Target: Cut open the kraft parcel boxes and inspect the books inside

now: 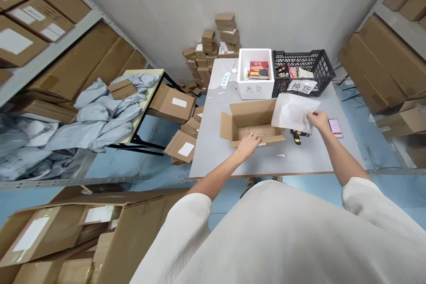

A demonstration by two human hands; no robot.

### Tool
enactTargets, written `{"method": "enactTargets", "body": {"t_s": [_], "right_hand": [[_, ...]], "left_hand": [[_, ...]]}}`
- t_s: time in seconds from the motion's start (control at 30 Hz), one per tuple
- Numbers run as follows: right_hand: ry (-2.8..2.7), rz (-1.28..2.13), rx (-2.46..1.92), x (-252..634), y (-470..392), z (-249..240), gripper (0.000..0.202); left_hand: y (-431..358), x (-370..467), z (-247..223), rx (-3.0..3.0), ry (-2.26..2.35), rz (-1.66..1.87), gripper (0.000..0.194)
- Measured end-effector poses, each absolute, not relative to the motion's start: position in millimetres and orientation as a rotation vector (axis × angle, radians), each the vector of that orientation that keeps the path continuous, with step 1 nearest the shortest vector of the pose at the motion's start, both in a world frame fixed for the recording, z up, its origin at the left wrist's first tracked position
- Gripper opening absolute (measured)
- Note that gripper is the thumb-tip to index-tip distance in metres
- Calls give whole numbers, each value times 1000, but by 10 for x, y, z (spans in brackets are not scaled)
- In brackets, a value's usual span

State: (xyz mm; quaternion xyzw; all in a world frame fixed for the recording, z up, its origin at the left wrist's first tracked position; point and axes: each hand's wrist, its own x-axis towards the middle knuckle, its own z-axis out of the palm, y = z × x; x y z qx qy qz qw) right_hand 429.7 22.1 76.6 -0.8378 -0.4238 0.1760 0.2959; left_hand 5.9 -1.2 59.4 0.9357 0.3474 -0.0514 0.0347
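An open cardboard box (pixel 253 109) stands on the grey table with its flaps folded outward. My left hand (pixel 249 144) rests over the box's near edge, fingers curled around it toward the inside. In my right hand (pixel 318 120) the corner of a white, partly see-through bag (pixel 293 113) is pinched. This bag hangs over the box's right end and hides part of it. Under the bag's lower right corner lies a dark patterned item (pixel 301 132), mostly covered. Close by is a black and yellow cutter-like tool (pixel 297 140).
Behind the box stand a white foam bin (pixel 255 89) with books and a black plastic crate (pixel 324 73). A phone (pixel 336 128) lies at right, a power strip (pixel 225 80) at back left. Grey parcels (pixel 96 111) cover a side table; shelves of cartons flank both sides.
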Motion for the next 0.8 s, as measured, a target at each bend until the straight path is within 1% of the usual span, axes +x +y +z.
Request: {"method": "enactTargets", "body": {"t_s": [0.2,0.3,0.43,0.53,0.6,0.7,0.8], "right_hand": [[-1075,802,-2333,3971,-110,-29,17],[-1100,948,-2347,3822,-200,-304,18],[-1238,987,-2415,3698,-241,-556,17],[-1339,988,-2506,3683,-256,-652,18],[-1389,1004,-2557,3685,-268,-655,23],[-1456,889,-2565,3647,-272,-564,42],[-1584,683,-2306,3509,-223,-403,58]], "left_hand": [[-43,47,537,2885,1085,-170,43],[-81,38,492,2871,1096,-203,42],[-78,32,446,2799,1150,-207,43],[-10,20,430,2746,1216,-190,44],[63,7,423,2711,1264,-172,44],[191,-12,411,2683,1321,-139,45],[318,-21,388,2686,1353,-134,46]]}}
